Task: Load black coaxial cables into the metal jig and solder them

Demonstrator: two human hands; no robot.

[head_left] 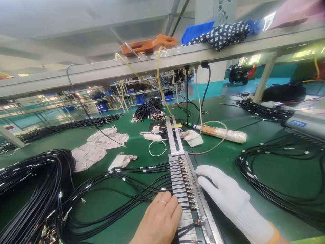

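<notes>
A long metal fixture (pixel 179 178) with a row of slots stands in front of me. Black cables (pixel 152 167) lie across the slots, their small connector ends (pixel 187 183) lined up along the right side. My left hand (pixel 161 217), bare with a ring, is curled at the fixture's left edge, closed over a black cable; its fingertips are hidden. In a white glove, my right hand (pixel 225 196) rests along the fixture's right side, fingers stretched out and thumb apart, holding nothing. Near the bottom, another cable end (pixel 199 222) sits tilted on the fixture.
A thick cable bundle (pixel 48 169) fills the left; coiled cables (pixel 250 169) lie right. White cloths (pixel 101 145), a glove (pixel 122 161) and a plastic-wrapped roll (pixel 225 134) lie on the green table (pixel 137 142). A shelf beam (pixel 101 73) crosses above, with cords hanging down.
</notes>
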